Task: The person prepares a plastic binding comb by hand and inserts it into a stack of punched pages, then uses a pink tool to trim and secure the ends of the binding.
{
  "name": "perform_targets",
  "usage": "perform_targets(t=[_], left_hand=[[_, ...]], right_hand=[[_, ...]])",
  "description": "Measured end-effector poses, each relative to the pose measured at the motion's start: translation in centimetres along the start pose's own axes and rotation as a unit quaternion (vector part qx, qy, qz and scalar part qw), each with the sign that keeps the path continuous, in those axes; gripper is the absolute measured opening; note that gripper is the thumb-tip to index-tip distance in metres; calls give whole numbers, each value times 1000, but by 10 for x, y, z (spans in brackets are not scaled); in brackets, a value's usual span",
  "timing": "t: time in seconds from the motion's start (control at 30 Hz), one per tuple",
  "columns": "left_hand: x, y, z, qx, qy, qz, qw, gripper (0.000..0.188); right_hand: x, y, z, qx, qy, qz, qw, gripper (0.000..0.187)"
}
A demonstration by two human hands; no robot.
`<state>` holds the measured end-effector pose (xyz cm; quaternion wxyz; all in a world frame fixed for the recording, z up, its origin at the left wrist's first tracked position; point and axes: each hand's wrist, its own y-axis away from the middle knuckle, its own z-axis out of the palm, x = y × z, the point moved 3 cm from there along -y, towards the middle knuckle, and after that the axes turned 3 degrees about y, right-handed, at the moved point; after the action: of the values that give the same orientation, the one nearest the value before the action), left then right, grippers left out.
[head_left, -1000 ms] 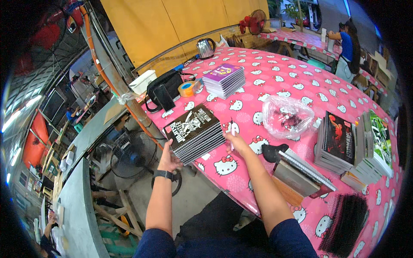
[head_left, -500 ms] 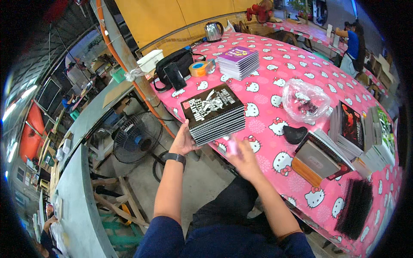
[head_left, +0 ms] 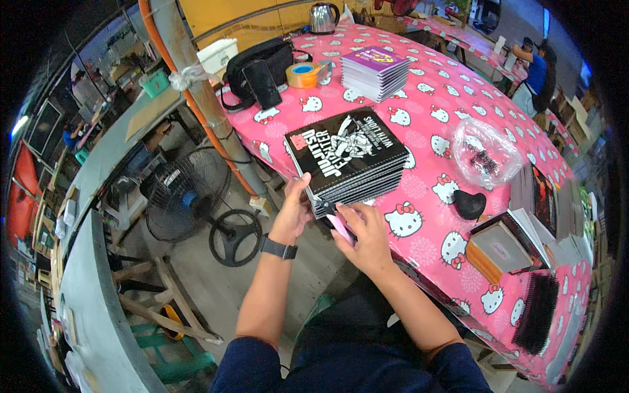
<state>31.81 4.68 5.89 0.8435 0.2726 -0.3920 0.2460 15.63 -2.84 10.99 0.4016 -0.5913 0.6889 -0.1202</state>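
A stack of black spiral-bound notebooks (head_left: 350,147) with white and red cover print lies at the near left edge of the pink table. My left hand (head_left: 293,213), a dark band on its wrist, is closed on the stack's near corner, thumb on the top cover. My right hand (head_left: 367,239) grips a small tool with a pink handle (head_left: 340,228). The tool's dark end is at the bound edge, by the same corner; fingers cover much of it, so its kind is unclear.
Purple-topped books (head_left: 375,72), a tape roll (head_left: 303,74), a phone (head_left: 262,85) and a black bag (head_left: 259,62) are farther back. On the right lie a clear plastic bag (head_left: 488,154), a black pouch-like object (head_left: 469,204), more books (head_left: 501,245) and black binding coils (head_left: 536,313). A fan (head_left: 187,196) stands left.
My right hand has brought the pink-handled tool up and left against the notebooks' corner. The stack appears turned and slightly farther right, with my left hand still on it. The whole view has shifted.
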Motion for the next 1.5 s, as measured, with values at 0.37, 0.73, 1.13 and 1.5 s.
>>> perform_targets(t=[0.37,0.73,1.13,1.5], left_hand=[[-2,4,1,47,-18,-1,999,69],[-2,-1,-2,9,11,12,1000,97],[-4,2,-3,39,0,33,999,50],[-2,3,-2,42,-7,9,999,49]], right_hand=[[0,4,5,-65,-134,96,984,45],[19,20,25,-243,-653,466,546,45],[-2,6,15,-16,-25,69,997,53],[15,21,31,-144,-440,329,823,43]])
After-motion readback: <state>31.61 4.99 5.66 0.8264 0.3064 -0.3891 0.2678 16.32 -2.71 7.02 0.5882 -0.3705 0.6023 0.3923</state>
